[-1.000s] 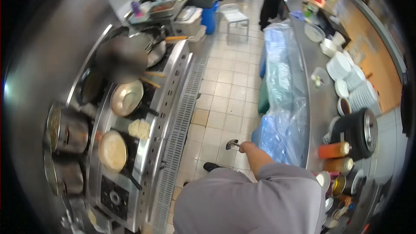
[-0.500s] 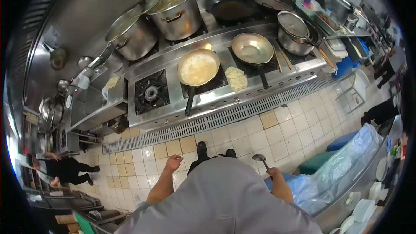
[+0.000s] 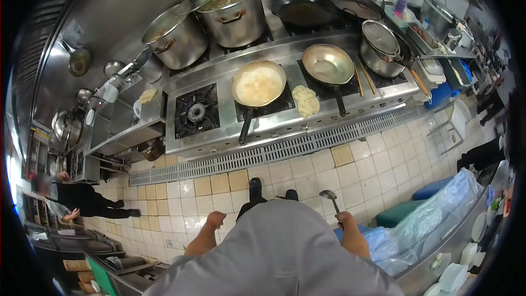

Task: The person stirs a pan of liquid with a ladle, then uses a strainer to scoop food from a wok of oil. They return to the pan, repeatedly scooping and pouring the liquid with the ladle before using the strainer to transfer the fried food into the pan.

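My right hand [image 3: 345,219] is wrapped round the handle of a ladle [image 3: 329,194], held out over the floor at my right side. My left hand [image 3: 216,219] hangs at my left side with its fingers curled in; nothing shows in it. On the stove ahead, a frying pan [image 3: 258,83] holds bubbling pale liquid, its black handle pointing towards me. Right of it sits a second pan [image 3: 328,64] with a shiny metal inside. A crumpled, pale yellowish cloth [image 3: 305,101] lies on the stove edge between the two pans. Both hands are apart from the stove.
Two large stockpots [image 3: 230,22] stand at the back left, beside dark pans [image 3: 303,11]. A lidded pot [image 3: 378,57] is at the right. A floor grate [image 3: 263,155] runs before the stove. A co-worker [image 3: 90,200] stands far left; plastic-covered bins [image 3: 422,214] are right.
The whole view has shifted slightly, with the stove now further right in it. The co-worker at the left appears nearer the middle. My right hand still holds the ladle.
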`<state>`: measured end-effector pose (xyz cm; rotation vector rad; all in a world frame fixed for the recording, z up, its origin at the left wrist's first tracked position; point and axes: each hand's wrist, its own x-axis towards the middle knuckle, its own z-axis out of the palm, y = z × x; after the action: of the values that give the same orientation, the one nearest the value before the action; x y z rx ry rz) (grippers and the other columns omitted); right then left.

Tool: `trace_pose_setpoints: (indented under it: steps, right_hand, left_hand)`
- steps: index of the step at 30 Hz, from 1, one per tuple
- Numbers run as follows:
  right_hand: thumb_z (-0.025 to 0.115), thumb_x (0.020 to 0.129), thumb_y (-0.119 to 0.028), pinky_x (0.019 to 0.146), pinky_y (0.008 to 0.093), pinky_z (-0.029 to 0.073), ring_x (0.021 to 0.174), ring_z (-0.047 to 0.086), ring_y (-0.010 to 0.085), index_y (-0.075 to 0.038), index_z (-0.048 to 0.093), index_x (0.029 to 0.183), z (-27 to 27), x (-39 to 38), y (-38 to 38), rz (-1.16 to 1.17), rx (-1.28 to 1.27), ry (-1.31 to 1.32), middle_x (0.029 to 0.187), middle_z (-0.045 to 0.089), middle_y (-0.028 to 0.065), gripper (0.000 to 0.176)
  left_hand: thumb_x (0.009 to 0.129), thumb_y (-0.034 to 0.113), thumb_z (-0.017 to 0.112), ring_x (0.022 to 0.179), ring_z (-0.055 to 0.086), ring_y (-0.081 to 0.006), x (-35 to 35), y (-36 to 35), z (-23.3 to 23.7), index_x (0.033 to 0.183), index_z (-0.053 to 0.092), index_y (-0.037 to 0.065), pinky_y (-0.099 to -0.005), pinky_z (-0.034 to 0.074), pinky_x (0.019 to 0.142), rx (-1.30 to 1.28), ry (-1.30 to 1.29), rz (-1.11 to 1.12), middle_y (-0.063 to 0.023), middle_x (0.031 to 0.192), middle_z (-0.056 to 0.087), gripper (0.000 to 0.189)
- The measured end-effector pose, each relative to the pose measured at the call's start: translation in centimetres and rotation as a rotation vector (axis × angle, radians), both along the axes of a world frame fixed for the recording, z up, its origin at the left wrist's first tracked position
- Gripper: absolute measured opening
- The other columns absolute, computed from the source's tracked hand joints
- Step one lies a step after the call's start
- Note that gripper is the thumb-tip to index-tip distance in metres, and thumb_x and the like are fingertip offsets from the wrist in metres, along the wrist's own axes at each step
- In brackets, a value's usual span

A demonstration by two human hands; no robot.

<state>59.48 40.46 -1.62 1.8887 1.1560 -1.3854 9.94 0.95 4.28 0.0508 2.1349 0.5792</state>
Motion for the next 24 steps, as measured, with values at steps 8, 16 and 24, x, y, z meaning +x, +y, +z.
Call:
trace_pose_setpoints:
  steps: [8,16,24]
  right_hand:
    - [0.052,0.091,-0.019,0.045,0.0407,0.044,0.051,0.057,0.0212,0.010,0.064,0.108,-2.4,1.6,-1.0,0.128,-0.045,0.016,0.063,0.058,0.0127,0.035]
    - [0.052,0.091,-0.018,0.045,0.0408,0.046,0.051,0.058,0.0226,0.010,0.064,0.113,-2.7,2.0,-1.3,0.211,-0.092,-0.017,0.064,0.059,0.0133,0.037]
    - [0.060,0.091,-0.023,0.044,0.0414,0.043,0.049,0.055,0.0217,0.007,0.066,0.099,-2.2,1.7,-1.2,0.055,-0.016,0.013,0.062,0.058,0.0126,0.031]
  left_hand:
    - [0.089,0.033,0.072,0.061,0.063,-0.0175,-0.5,2.3,-0.1,0.104,0.068,0.004,-0.0324,0.050,0.050,0.075,0.017,-0.001,-0.0086,0.073,0.066,0.034]
    - [0.089,0.032,0.072,0.060,0.061,-0.0159,-0.7,4.3,0.9,0.104,0.069,0.005,-0.0328,0.050,0.054,0.145,0.056,-0.048,-0.0077,0.072,0.066,0.031]
    - [0.089,0.034,0.071,0.062,0.062,-0.0169,-0.5,4.5,0.7,0.104,0.070,0.006,-0.0337,0.051,0.055,0.092,0.029,-0.058,-0.0081,0.075,0.068,0.032]
